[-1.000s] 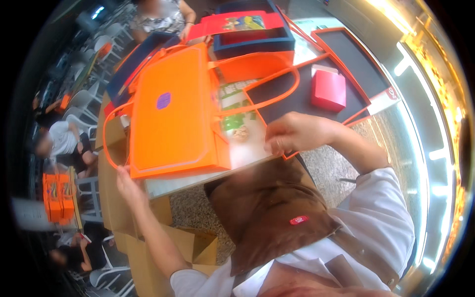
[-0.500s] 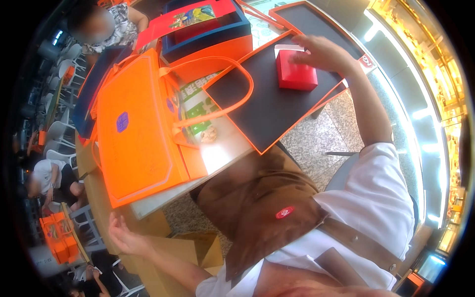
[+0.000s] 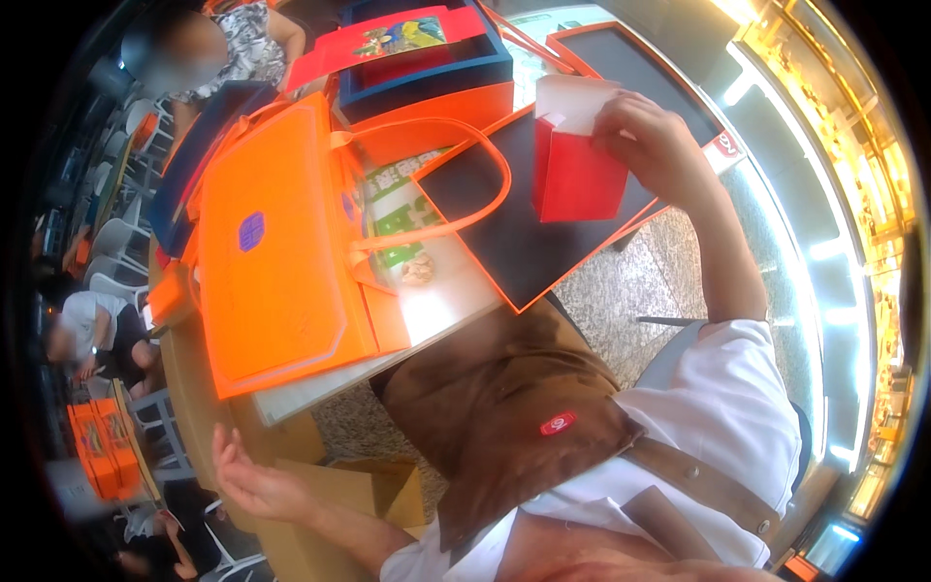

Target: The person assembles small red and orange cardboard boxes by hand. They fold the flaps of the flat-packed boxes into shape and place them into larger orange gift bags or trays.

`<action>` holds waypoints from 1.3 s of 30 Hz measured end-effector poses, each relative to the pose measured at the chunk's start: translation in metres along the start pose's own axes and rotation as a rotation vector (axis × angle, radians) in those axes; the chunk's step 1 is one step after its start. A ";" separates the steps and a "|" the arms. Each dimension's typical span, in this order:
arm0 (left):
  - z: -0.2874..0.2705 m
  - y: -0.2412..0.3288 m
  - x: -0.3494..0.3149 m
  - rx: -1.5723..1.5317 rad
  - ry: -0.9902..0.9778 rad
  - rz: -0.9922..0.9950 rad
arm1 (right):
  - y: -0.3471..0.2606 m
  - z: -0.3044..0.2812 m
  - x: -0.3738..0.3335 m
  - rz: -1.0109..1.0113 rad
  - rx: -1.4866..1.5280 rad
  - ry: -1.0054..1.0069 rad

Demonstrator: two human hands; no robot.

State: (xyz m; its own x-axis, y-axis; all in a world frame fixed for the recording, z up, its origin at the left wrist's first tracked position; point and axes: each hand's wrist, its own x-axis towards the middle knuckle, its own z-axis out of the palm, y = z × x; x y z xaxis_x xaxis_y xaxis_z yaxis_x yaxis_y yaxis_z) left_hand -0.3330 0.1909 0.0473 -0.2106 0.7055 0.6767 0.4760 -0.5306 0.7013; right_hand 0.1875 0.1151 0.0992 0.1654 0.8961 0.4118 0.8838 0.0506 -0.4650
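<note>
A small red box [image 3: 580,179] with its white-lined lid flap [image 3: 572,102] standing up is gripped at its top right edge by my right hand [image 3: 645,141]. It is over a dark, orange-edged tray-like panel [image 3: 504,242] and looks raised from it; what the box holds does not show. My left hand [image 3: 260,482] hangs low at the left, palm up, its fingers apart and holding nothing. Nearest to that hand are the table corner and a brown cardboard carton [image 3: 383,485]. A big orange gift bag [image 3: 276,262] with looped handles leans across the table's left side.
Behind the bag stands a large blue and orange box [image 3: 427,92] with a red, picture-printed piece across it. A second dark panel [image 3: 630,63] lies at the back right. Across the table is another person [image 3: 257,48]. Lit display shelves [image 3: 863,194] line the right.
My right hand has closed on the red box's upper edge and raised it toward me. The lid flap now stands taller. My left hand stays low and has hardly moved.
</note>
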 end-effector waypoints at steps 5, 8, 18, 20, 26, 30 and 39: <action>0.026 0.037 -0.016 -0.143 -0.180 0.193 | -0.068 -0.002 -0.002 -0.502 -0.088 0.157; 0.054 0.070 -0.026 -0.244 -0.388 0.244 | -0.092 0.008 -0.003 -0.588 0.022 0.135; 0.054 0.055 -0.055 -0.389 -0.697 -0.047 | -0.164 0.073 -0.001 -0.850 0.528 -0.118; 0.036 0.045 -0.059 -0.519 -0.597 -0.112 | -0.172 0.072 0.000 -0.819 0.510 -0.058; -0.042 -0.023 -0.074 -0.560 0.089 -0.316 | -0.145 0.076 -0.026 -0.545 0.530 0.174; -0.078 -0.072 -0.104 -0.518 0.340 -0.850 | -0.126 0.092 -0.034 -0.293 0.469 0.071; -0.170 -0.317 -0.031 -0.767 0.403 -0.866 | -0.132 0.087 -0.036 -0.217 0.330 0.024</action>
State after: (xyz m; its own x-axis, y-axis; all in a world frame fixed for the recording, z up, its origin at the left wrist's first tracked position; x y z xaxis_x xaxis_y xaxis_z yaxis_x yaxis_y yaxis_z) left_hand -0.6225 0.2571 -0.1578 -0.5216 0.8393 -0.1535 -0.5501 -0.1932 0.8124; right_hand 0.0264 0.1143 0.0773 0.0038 0.8383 0.5451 0.7119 0.3805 -0.5902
